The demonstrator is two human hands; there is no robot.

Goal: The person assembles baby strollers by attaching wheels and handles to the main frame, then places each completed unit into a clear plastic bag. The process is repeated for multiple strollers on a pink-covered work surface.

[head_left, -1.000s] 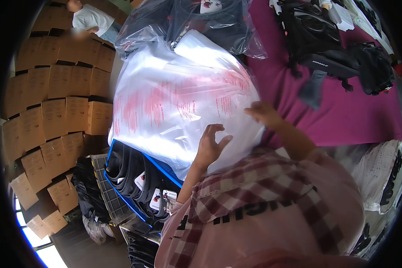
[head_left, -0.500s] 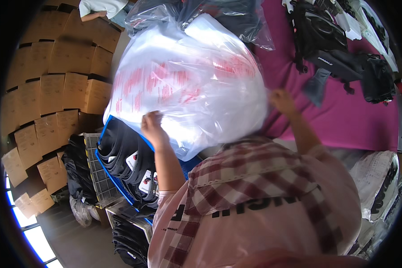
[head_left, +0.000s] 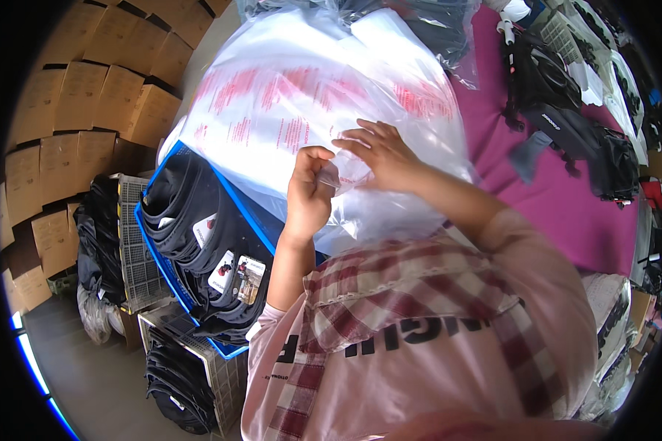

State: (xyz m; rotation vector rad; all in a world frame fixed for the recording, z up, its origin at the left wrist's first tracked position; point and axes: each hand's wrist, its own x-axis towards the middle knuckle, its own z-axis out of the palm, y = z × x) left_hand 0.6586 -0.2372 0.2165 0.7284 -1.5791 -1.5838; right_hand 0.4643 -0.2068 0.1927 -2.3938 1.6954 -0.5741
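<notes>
Purple cloth (head_left: 566, 220) is bordered by heaped red-printed plastic (head_left: 272, 110), a crumpled bit of which is pinched by the curled fingers of the left hand (head_left: 310, 195), while those of the right hand (head_left: 388, 156) are held loosely spread over it

Pink top (head_left: 449, 382), black lettering (head_left: 419, 334), maroon-white checked panels (head_left: 412, 275).

Glossy plastic bags (head_left: 301, 110), matt magenta cloth (head_left: 548, 209)
</notes>
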